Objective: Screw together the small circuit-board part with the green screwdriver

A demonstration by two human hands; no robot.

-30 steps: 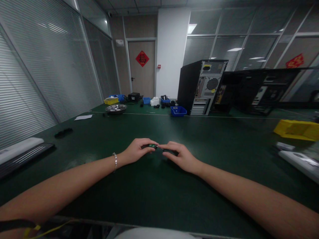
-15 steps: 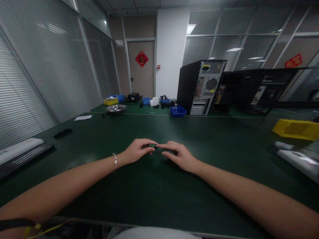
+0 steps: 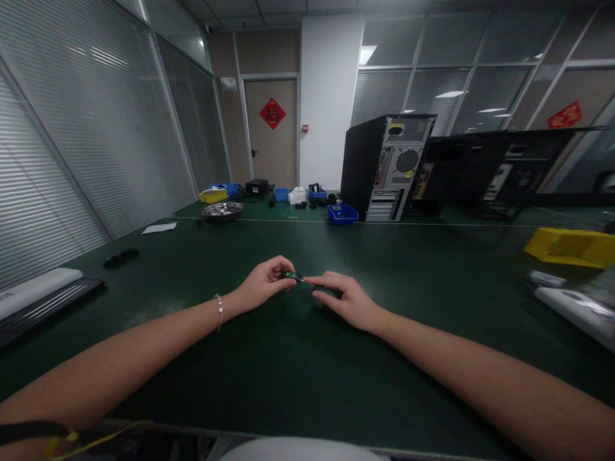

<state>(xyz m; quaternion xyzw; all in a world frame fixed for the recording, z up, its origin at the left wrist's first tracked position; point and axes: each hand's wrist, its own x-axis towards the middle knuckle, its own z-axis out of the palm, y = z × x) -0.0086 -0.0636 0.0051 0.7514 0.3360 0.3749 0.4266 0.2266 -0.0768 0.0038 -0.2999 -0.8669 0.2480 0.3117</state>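
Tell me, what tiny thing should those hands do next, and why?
I think the left hand might firm up its pinch on the small green circuit board, because the right hand points a thin dark-handled tool at the board's outer end. Whether they touch is too small to tell.

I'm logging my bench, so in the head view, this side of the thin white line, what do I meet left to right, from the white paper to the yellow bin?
White paper, silver bracelet, left hand, green piece, thin tool, right hand, yellow bin.
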